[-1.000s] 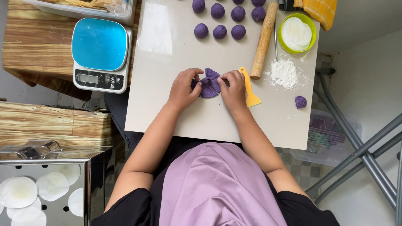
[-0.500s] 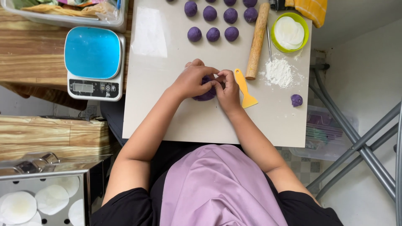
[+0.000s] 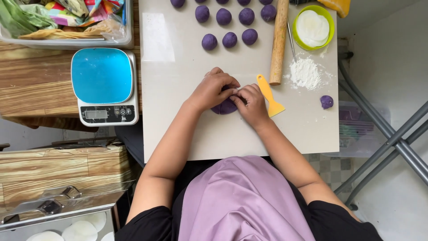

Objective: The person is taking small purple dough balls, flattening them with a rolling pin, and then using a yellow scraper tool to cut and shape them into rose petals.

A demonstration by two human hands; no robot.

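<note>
1. Nearest the person, low on the pale work board (image 3: 232,138), lies the purple dough piece (image 3: 225,107), flat under both hands and only partly showing between and below them.
2. The left hand (image 3: 214,89) covers the dough from the left and from above, fingers curled narrow and pinching at its upper edge. The right hand (image 3: 252,100) comes in from the right, fingertips also pinched onto that edge. The two sets of fingertips meet over the middle of the dough, so neither hand is clearly nearer; the dough sits directly beneath that meeting point.
3. Just to the right of the right hand lies a yellow scraper (image 3: 269,96), its handle pointing up and left, its blade down and right, untouched.
4. Further right, apart from everything else, rests a small purple lump (image 3: 326,101).
5. Beyond the scraper is a loose heap of white flour (image 3: 305,72), and beside it a wooden rolling pin (image 3: 280,40), its long axis running away from the person.
6. At the far right corner a green bowl (image 3: 329,15) holds a white round mass.
7. Along the far edge sit rows of purple dough balls (image 3: 229,39), well apart from the hands.
8. Left of the board stands a kitchen scale (image 3: 104,85) with a blue top, nothing on it; beyond it a clear tub (image 3: 127,42) holds coloured wrappers and bags.
</note>
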